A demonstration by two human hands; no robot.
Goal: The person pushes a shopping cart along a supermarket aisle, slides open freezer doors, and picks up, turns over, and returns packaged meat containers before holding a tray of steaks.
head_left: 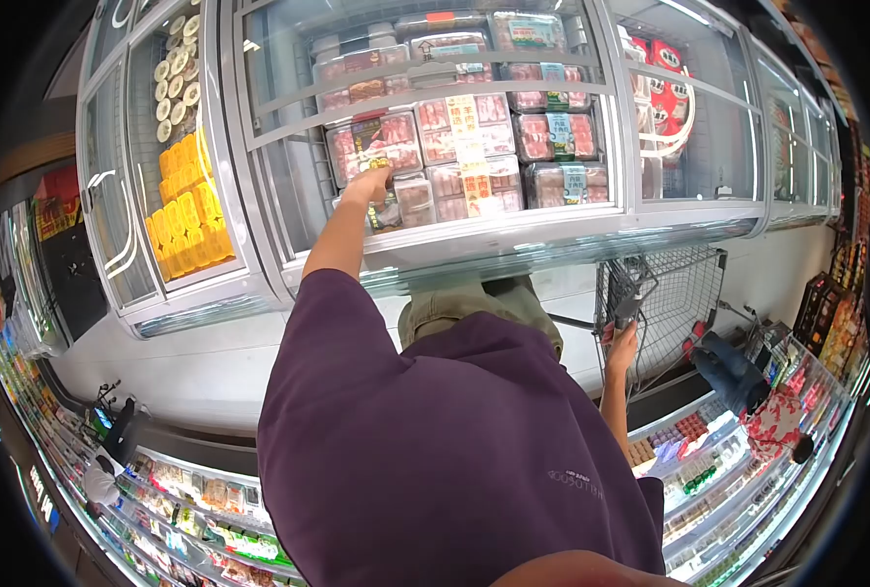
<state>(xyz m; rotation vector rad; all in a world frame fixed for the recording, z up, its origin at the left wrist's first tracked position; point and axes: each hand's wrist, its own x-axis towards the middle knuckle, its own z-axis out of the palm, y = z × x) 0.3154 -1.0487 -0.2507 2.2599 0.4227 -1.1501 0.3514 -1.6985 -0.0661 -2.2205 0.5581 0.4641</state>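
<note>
My left hand [368, 184] reaches through the open front of a glass-topped freezer [513, 233] and is closed at the near edge of a clear meat package [376, 145] with a dark label. Its fingertips are partly hidden. Beside it lie more packs of sliced meat, some with an orange and white label [469, 147], others with a pale blue label [560, 135]. Low on the right, my right hand [622, 342] is wrapped round the handle [628, 309] of a wire shopping cart [665, 303].
Yellow packages [185, 210] and round items fill the freezer section on the left. Red packages [666, 88] show in the right section. A person in a red and white top [775, 423] stands at the lower right, and another person [102, 479] is at the lower left by shelves.
</note>
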